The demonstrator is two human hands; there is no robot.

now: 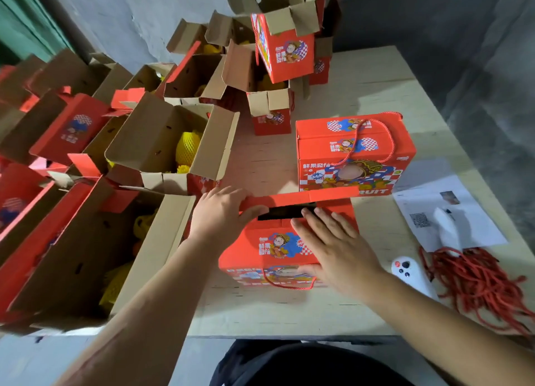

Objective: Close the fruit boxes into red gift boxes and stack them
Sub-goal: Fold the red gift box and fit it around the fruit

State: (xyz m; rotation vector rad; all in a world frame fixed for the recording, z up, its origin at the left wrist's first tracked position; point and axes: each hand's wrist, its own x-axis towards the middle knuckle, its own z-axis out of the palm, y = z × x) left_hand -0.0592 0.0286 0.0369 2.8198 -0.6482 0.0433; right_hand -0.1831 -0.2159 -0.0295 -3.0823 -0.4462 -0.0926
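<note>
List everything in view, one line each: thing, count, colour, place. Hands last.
Half-closed red cardboard gift box: one, red, front centre under both hands.
Closed red gift box with rope handle: one, red, behind it.
Open fruit boxes: many, red outside and brown inside, left and rear.
Yellow foam-netted fruit: several, yellow, inside the open boxes.
Red rope pile: one, right edge.
White controller: one, beside the ropes.
Printed papers: white, right.
Pale table: one.
Left hand: grips the far flap.
Right hand: flat on the lid.
</note>
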